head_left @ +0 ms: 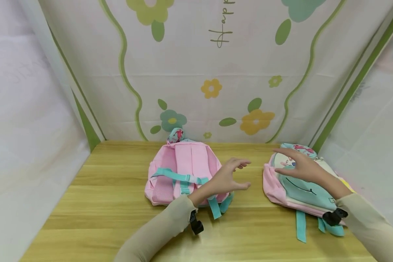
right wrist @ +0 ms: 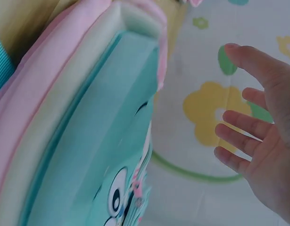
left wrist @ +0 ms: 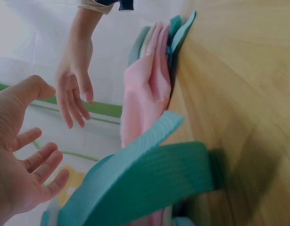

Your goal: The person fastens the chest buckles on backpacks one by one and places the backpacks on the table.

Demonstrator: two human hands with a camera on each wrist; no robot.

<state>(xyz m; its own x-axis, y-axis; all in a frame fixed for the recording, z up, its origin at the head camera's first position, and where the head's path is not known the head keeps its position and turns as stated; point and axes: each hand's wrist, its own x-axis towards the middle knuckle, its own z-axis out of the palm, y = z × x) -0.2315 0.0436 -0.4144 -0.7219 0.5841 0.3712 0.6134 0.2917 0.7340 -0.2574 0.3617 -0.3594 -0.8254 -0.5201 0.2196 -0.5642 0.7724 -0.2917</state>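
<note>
A pink backpack (head_left: pixel 193 160) with teal straps lies back side up on the wooden table. My left hand (head_left: pixel 227 177) is over its right edge, thumb and fingers spread apart and holding nothing. To the right lies a second backpack (head_left: pixel 309 185), pink with a teal front panel facing up. Above that panel is my right hand (head_left: pixel 299 165), fingers extended and nothing in its grasp. In the left wrist view a teal strap (left wrist: pixel 149 179) loops close below the left hand. The right wrist view shows the second bag's printed eye (right wrist: pixel 117 195) and zipper beside the right hand.
The wooden table (head_left: pixel 95 203) extends to the left and front of the bags. Behind it hangs a white cloth (head_left: pixel 183 62) printed with flowers, with more cloth walls at both sides. Loose teal straps (head_left: pixel 300 225) trail from the right bag onto the table.
</note>
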